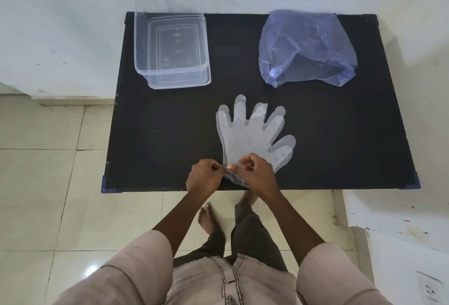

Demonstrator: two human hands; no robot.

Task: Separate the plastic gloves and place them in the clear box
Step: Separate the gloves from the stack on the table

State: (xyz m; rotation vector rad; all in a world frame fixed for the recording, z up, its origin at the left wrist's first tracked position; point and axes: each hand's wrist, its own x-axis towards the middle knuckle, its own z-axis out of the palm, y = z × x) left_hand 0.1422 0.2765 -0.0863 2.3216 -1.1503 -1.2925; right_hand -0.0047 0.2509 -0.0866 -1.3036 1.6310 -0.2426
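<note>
A flat stack of clear plastic gloves [252,132] lies on the black table [170,134], fingers pointing away from me, with one layer shifted slightly left. My left hand [204,176] pinches the cuff edge of the gloves at the near side. My right hand [255,171] also grips the cuff, right beside the left hand. The clear box [170,47] stands open and holds nothing, at the far left of the table.
A crumpled blue-tinted plastic bag [308,47] sits at the far right of the table. The table's near edge runs just below my hands. A white wall is behind the table, and tiled floor [48,183] lies to the left.
</note>
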